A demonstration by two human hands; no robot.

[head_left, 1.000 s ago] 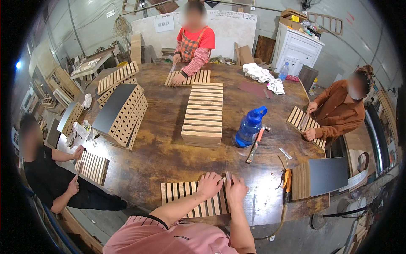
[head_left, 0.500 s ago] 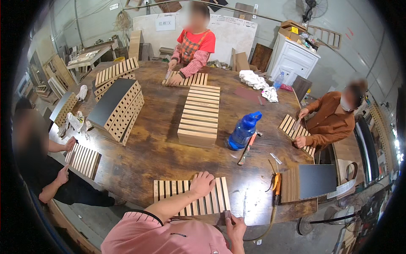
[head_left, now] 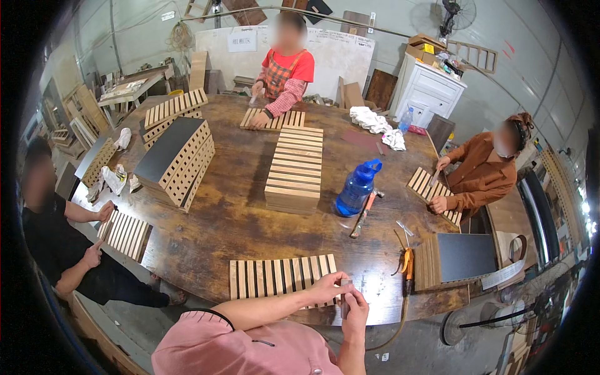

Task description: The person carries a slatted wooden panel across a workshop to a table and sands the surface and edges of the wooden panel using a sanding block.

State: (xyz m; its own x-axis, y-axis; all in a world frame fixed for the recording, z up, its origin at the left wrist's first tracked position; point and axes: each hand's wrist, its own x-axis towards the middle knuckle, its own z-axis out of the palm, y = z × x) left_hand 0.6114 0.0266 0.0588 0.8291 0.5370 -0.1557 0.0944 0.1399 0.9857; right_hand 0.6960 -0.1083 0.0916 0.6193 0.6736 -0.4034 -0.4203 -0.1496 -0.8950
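A wooden slatted panel (head_left: 265,278), pale slats with dark gaps between, lies flat at the near edge of the table in front of me. My left hand (head_left: 329,289) is over the panel's right end, its fingers closed on the upper part of a small, narrow brown block that looks like a sanding block (head_left: 345,300). Lower down, my right hand (head_left: 356,312) grips the same block, with the thumb along it. Both hands meet around it, so part of it is hidden.
A blue water bottle (head_left: 355,190) and a hammer (head_left: 364,215) stand and lie mid-table. Right of me are an orange air gun (head_left: 408,265) with its hose and stacked panels (head_left: 465,256). More stacks (head_left: 294,169) stand farther off. Three co-workers handle similar panels around the table.
My left hand has left the panel's top, moving right to join my right hand at the block. The block has risen from the panel's near right corner. My view has shifted slightly.
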